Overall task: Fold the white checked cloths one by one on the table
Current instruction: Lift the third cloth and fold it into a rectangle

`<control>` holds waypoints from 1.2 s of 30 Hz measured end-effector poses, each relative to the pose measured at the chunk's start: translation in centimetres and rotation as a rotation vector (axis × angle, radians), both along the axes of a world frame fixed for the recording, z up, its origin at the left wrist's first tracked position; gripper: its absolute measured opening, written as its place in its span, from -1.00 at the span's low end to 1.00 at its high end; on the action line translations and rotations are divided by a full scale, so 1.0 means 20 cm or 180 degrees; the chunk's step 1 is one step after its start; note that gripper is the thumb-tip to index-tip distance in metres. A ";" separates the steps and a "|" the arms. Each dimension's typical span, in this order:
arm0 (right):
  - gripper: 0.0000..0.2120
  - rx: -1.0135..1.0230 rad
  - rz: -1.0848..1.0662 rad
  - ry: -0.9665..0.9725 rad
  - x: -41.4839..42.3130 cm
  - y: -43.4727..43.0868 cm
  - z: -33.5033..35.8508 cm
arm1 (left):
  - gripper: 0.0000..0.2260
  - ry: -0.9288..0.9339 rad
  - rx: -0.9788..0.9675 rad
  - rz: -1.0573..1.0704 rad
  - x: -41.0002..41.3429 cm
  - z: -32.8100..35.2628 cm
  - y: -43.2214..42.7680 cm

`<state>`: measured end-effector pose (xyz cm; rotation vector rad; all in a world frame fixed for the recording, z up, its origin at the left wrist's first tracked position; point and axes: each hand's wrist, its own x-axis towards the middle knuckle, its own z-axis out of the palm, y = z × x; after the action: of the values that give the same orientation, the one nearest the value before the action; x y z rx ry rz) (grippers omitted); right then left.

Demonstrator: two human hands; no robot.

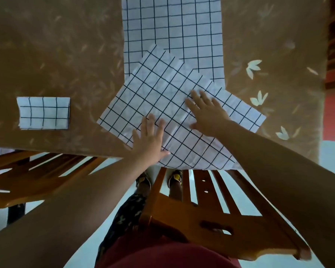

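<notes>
A white checked cloth (pixel 159 97) lies spread at an angle on the brown table (pixel 56 55), its near corner hanging over the table's front edge. My left hand (pixel 150 141) lies flat on its lower left part, fingers straight. My right hand (pixel 206 112) presses flat on its middle, fingers spread. A stack of flat white checked cloths (pixel 172 22) lies behind it, partly covered by it. A small folded checked cloth (pixel 44 113) sits on the table at the left.
Two wooden chairs stand at the table's near edge, one (pixel 27 176) at the left and one (pixel 211 209) right in front of me. The tablecloth has a pale leaf print. A red wall and shelves are at the far right.
</notes>
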<state>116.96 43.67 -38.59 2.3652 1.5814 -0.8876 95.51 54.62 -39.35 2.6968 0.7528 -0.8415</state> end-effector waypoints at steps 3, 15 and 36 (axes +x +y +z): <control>-0.11 0.0023 -0.0002 -0.0019 -0.01 -0.01 -0.04 | 0.08 -0.0102 0.0033 0.0022 -0.01 -0.02 0.00; -0.65 0.0554 -0.0080 -0.0715 -0.10 -0.08 -0.02 | -0.53 -0.0820 0.0076 -0.0027 -0.06 0.01 -0.06; -0.74 0.0554 -0.0680 -0.0067 -0.01 -0.03 0.58 | -0.92 -0.1631 -0.0383 0.0825 -0.08 0.51 0.36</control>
<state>116.73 43.12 -26.95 2.6956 1.4733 -0.7882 93.93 61.89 -29.17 2.4677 0.8610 -0.1182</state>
